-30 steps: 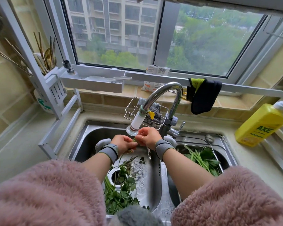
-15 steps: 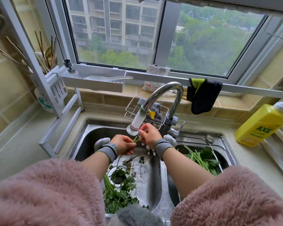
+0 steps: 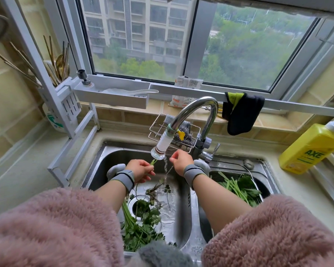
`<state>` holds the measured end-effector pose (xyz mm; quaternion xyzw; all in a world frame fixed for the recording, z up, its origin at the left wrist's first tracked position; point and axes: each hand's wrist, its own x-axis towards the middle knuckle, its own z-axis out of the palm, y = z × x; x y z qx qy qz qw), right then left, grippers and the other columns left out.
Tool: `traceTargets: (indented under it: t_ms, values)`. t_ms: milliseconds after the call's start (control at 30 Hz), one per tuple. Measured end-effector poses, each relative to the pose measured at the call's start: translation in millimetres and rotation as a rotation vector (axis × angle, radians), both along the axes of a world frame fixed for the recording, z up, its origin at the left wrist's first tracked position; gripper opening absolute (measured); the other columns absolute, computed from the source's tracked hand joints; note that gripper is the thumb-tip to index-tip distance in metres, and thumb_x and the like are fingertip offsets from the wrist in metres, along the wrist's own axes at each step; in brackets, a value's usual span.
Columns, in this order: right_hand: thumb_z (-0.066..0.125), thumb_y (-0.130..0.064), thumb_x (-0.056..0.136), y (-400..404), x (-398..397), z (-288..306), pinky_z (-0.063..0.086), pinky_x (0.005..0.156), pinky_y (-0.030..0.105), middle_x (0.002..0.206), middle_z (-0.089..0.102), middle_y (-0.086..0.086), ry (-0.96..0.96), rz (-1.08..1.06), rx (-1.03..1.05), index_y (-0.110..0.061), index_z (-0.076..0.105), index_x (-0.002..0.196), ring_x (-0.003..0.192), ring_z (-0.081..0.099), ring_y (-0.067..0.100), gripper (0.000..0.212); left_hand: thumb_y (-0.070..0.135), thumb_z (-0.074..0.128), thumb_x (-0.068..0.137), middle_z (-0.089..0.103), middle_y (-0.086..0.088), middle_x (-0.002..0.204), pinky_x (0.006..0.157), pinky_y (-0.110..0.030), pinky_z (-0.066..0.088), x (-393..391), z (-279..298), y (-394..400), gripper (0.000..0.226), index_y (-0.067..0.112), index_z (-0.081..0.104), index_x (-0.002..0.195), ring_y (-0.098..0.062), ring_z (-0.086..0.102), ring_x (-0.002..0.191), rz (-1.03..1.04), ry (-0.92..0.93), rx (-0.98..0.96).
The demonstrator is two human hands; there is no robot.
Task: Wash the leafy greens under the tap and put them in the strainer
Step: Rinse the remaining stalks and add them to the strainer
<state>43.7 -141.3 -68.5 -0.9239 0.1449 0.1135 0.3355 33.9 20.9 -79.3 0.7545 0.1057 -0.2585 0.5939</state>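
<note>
**sinkwatcher:** so what changed? a second ago both hands were bunched together on one sprig right under the spout; now they've split; the left hand (image 3: 141, 169) keeps the sprig (image 3: 153, 162) pinched by its stem end just below the tap (image 3: 196, 112), and the right hand (image 3: 180, 159) has let go and sits beside the running stream, fingers loosely curled with nothing in them as far as I can see

**greens_guy:** meaning the rinse on that piece looks about done imo; next stop would be the strainer (image 3: 254, 181) in the right basin, which already has a bunch of washed greens (image 3: 239, 186) in it; still a heap of unwashed greens (image 3: 141, 226) lying in the left basin around the drain, so nowhere near finished

**sinkwatcher:** and the setting?

**greens_guy:** steel double sink (image 3: 104, 160) in a pale counter; yellow soap bottle (image 3: 309, 149) off to the right; dark cloth (image 3: 241, 112) hanging on the rail; wire scrubber rack (image 3: 158, 126) behind the tap; chopsticks (image 3: 56, 60) in a holder at left; big window onto flats and trees
</note>
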Motion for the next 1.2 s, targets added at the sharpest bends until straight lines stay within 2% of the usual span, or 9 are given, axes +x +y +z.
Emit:
traceTargets:
  t_ms: [133,300,400,500,767,867,933,1067,1200]
  values:
    - [0.05,-0.011,0.093,-0.3,-3.5,-0.5,0.044,0.086,0.024,0.114,0.067,0.006,0.099,0.172,-0.041,-0.012,0.066,0.112,0.105,0.06,0.021,0.025,0.007,0.055,0.092,0.066,0.002,0.054,0.04,-0.015,0.04,-1.1,0.0,-3.1,0.018,0.006,0.06,0.075,-0.004,0.052,0.036,-0.077,0.003,0.038]
    - [0.05,-0.013,0.093,6.5,-8.4,2.9,0.046,0.06,0.021,0.071,0.06,0.001,-0.02,0.074,0.441,-0.014,0.063,0.08,0.061,0.052,0.011,0.019,0.007,0.054,0.093,0.064,0.004,0.048,0.046,-0.017,0.043,-1.6,2.2,-10.4,0.019,0.006,0.061,0.075,-0.005,0.053,0.04,-0.084,0.014,0.016]
    - [0.058,-0.01,0.09,5.2,-8.0,3.8,0.046,0.058,0.015,0.063,0.057,-0.003,-0.083,0.13,0.382,-0.02,0.059,0.07,0.055,0.052,0.007,0.022,0.007,0.055,0.092,0.065,0.003,0.049,0.047,-0.017,0.045,-0.8,3.2,-12.8,0.018,0.006,0.063,0.076,-0.005,0.055,0.04,-0.085,0.013,-0.013]
    - [0.062,-0.004,0.086,4.2,-6.0,2.9,0.049,0.061,0.017,0.063,0.058,-0.002,-0.12,0.106,0.42,-0.009,0.065,0.085,0.056,0.053,0.008,0.006,0.005,0.056,0.091,0.064,0.001,0.051,0.049,-0.019,0.048,0.2,3.9,-14.7,0.015,0.004,0.064,0.078,-0.007,0.055,0.041,-0.063,0.006,-0.081]
    - [0.047,-0.017,0.096,5.5,1.3,-2.6,0.052,0.084,0.038,0.073,0.06,-0.007,-0.138,-0.017,0.388,-0.005,0.065,0.113,0.07,0.056,0.013,0.028,0.0,0.05,0.092,0.066,-0.001,0.053,0.053,-0.022,0.051,3.0,7.7,-24.1,0.014,0.006,0.06,0.084,-0.011,0.062,0.049,0.073,0.106,-0.357]
    - [0.038,-0.007,0.097,2.3,-2.7,-5.5,0.053,0.063,0.021,0.074,0.058,-0.001,-0.003,-0.034,0.516,-0.003,0.058,0.116,0.067,0.055,0.013,0.027,-0.005,0.057,0.084,0.069,-0.006,0.066,0.071,-0.031,0.054,6.4,7.1,-25.4,0.013,0.004,0.064,0.091,-0.018,0.064,0.067,0.166,0.107,-0.456]
    - [0.041,0.003,0.093,1.7,-8.3,-7.1,0.043,0.047,0.012,0.07,0.06,0.0,0.106,-0.009,0.633,-0.008,0.058,0.11,0.062,0.053,0.01,0.026,-0.007,0.057,0.084,0.068,-0.01,0.068,0.069,-0.031,0.056,8.2,5.7,-25.2,0.012,0.001,0.063,0.091,-0.017,0.066,0.06,0.224,0.112,-0.504]
    - [0.058,0.004,0.085,7.3,-14.5,-17.9,0.034,0.049,0.015,0.055,0.065,-0.01,0.201,0.073,0.685,-0.016,0.061,0.084,0.056,0.054,0.007,0.02,-0.007,0.052,0.088,0.068,-0.01,0.055,0.048,-0.023,0.056,9.3,6.8,-27.5,0.009,0.0,0.059,0.089,-0.014,0.066,0.046,0.334,0.142,-0.588]
    - [0.056,0.001,0.088,7.1,-20.8,-22.1,0.044,0.062,0.01,0.095,0.066,0.005,0.246,0.184,0.626,-0.007,0.055,0.12,0.077,0.058,0.008,0.033,-0.005,0.046,0.092,0.066,-0.007,0.049,0.049,-0.026,0.056,13.7,5.5,-27.8,0.033,-0.004,0.049,0.125,-0.016,0.066,0.047,0.503,0.144,-0.683]
